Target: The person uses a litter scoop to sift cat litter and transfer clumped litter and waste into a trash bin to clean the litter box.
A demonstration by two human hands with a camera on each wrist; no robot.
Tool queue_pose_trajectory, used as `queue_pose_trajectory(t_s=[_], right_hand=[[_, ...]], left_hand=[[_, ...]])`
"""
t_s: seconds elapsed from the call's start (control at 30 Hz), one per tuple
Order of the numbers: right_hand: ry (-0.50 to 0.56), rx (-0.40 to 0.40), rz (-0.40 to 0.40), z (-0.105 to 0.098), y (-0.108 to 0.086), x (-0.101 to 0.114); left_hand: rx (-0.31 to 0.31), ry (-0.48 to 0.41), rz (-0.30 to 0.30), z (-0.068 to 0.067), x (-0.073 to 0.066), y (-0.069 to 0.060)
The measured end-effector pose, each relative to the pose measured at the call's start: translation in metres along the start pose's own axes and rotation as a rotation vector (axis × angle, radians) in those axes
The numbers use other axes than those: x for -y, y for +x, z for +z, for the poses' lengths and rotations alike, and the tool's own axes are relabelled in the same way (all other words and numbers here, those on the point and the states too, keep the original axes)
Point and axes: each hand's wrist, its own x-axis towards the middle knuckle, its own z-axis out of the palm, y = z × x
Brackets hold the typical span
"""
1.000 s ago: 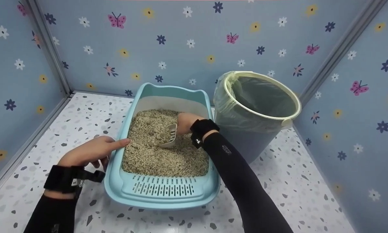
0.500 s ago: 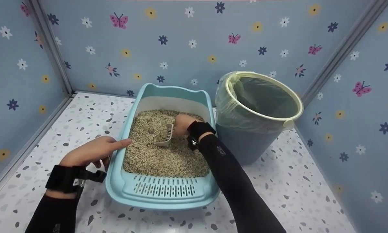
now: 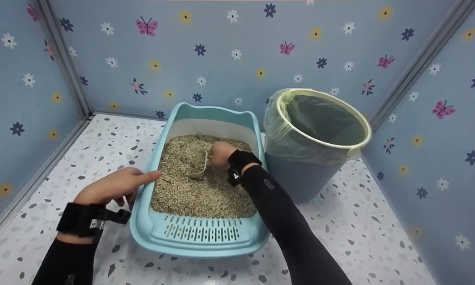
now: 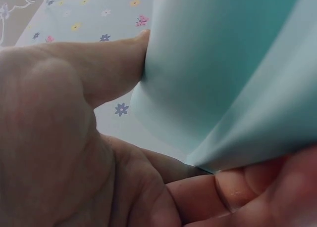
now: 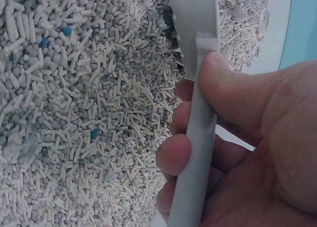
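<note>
A light blue litter box [image 3: 200, 250] stands on the floor, filled with beige pellet litter [image 3: 206, 198]. My left hand [image 3: 116, 184] grips its left rim, the thumb over the top. In the left wrist view, the fingers [image 4: 198, 197] curl beneath the edge of the blue wall [image 4: 198, 64]. Inside the box, my right hand [image 3: 221, 153] holds a pale litter scoop [image 3: 198, 174] on edge, its blade partly sunk in the litter. The right wrist view has the fingers wrapped round the grey handle [image 5: 190, 182] and the thumb pressed along it.
To the right of the box stands a grey-blue trash bin [image 3: 293, 178], lined with a translucent yellowish bag [image 3: 279, 136] under a cream ring [image 3: 320, 141]. Flowered panels [image 3: 221, 35] enclose the speckled floor [image 3: 111, 134] at the back and sides.
My right hand has drawn the scoop leftward through the litter, and its blade has turned more edge-on. The left hand keeps its place on the rim. The head view has shifted slightly.
</note>
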Motion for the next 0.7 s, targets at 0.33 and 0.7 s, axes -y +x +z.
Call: queue_pose_trajectory(t_s=[0.33, 0.7], right_hand=[[0.073, -0.06, -0.114, 0.0056, -0.0013, 0.0047], [0.159, -0.078, -0.109, 0.0053, 0.0012, 0.0013]], left_hand=[[0.007, -0.021, 0.002, 0.0014, -0.0027, -0.0021], [0.008, -0.016, 0.009, 0.001, -0.0011, -0.0017]])
